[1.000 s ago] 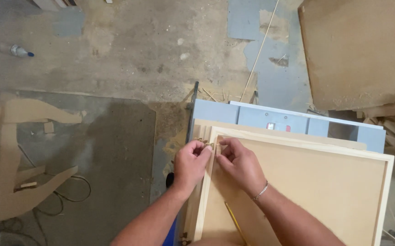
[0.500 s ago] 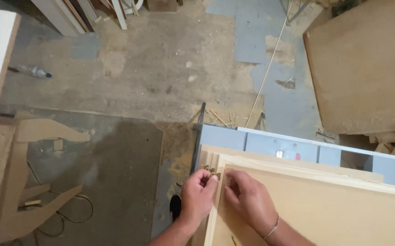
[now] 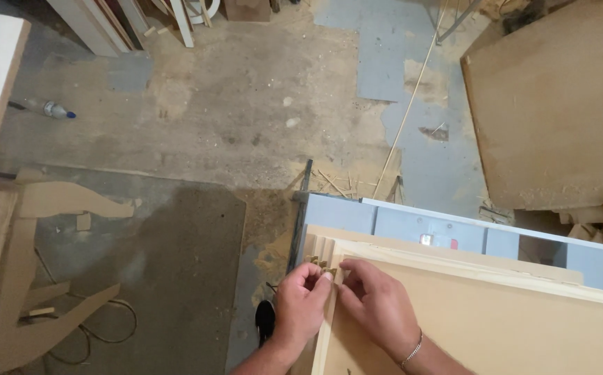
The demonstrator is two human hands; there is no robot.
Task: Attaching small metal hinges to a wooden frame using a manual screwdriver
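Wood: pale framed panel (image 3: 482,319) lies flat on the grey-blue counter (image 3: 412,222), atop a stack of similar boards whose edges step out at its near-left corner.
Landmark: that near-left corner of the framed panel; all places below are read from it.
Left hand (image 3: 301,305): right at the corner, fingers (image 3: 313,272) pinched on a small brownish bit (image 3: 322,264), too small to identify.
Right hand (image 3: 378,302): just beside the left, over the panel's rim, fingers curled down and touching the frame edge; whether they grip anything, cannot tell. Bracelet (image 3: 410,351) on the wrist.
Change: both hands sit at the same corner as in the two earlier views, thumbs and fingertips drawn slightly closer together; the view has tilted up, showing more floor.
Reading: fine work at the corner goes on, with nothing lifted and the panel unmoved.
Floor beyond the corner: dusty concrete (image 3: 246,104) with sawdust, a thin wooden strip (image 3: 412,97) lying across it.
Far left of the corner: plastic bottle (image 3: 51,109), cut board offcuts (image 3: 30,278), a dark cable (image 3: 107,326).
Far right: large sheet of board (image 3: 558,104).
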